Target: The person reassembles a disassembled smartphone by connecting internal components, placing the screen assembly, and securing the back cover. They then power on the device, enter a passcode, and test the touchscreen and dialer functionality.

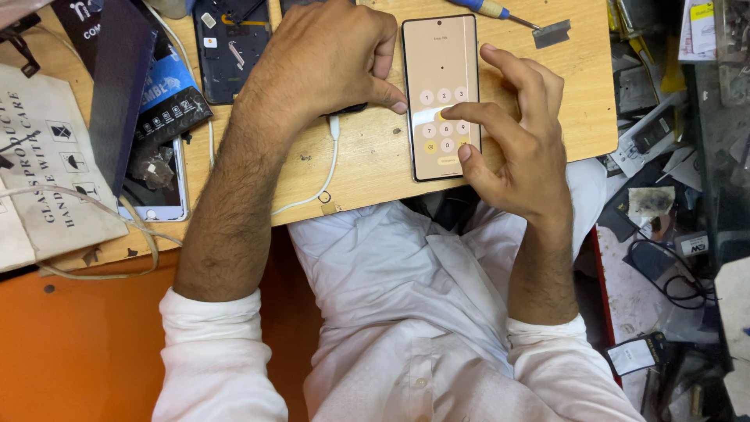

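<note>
We steady the smartphone (pixel 441 98) lying flat on the wooden surface (pixel 375 160): our left hand (pixel 328 59), fingers curled, presses its left edge with the thumb, while our right hand (pixel 519 144), half open, taps the lit keypad with a finger.

two hands on the bench, left hand (pixel 328 59) and right hand (pixel 519 148), one lit-up smartphone (pixel 441 98), one opened phone (pixel 232 51), one screwdriver (pixel 496 11), one white cable (pixel 324 168), one wooden board (pixel 375 148)
</note>
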